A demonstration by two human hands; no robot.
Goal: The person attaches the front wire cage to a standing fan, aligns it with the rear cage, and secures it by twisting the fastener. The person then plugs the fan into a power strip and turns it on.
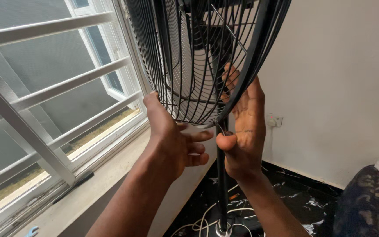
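Observation:
A standing fan with a black wire grille fills the upper middle of the view, its pale blades showing through the wires. My left hand presses against the grille's lower left rim, thumb up along the wires and fingers spread underneath. My right hand cups the lower right rim from below, fingers reaching up behind the wires and thumb by a small wire clip at the bottom of the rim. The fan's black pole runs down between my forearms to its base.
A window with white bars and a grey sill lies to the left. A white wall with a socket stands to the right. White cables lie on the dark marbled floor. A camouflage-patterned object sits at the lower right.

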